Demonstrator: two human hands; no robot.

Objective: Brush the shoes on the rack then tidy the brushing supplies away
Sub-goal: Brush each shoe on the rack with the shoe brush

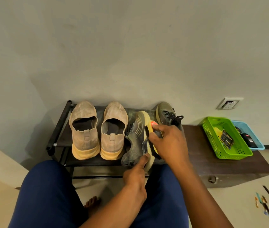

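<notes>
Your right hand (166,142) grips the brush (150,139) — bristles against the grey-green shoe (135,142), tipped on its side on the rack (59,127). Your left hand (136,173) holds its heel — thumb on sole.

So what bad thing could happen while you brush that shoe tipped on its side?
The green shoe is tilted on its side at the front edge of the rack, steadied only by the left hand. If that grip slips, a hard stroke could push it off onto the floor.

The brush in the right hand works close to the other green shoe, so a wide swing might knock it.

Loosened dirt may fall onto the blue trousers just below.
</notes>
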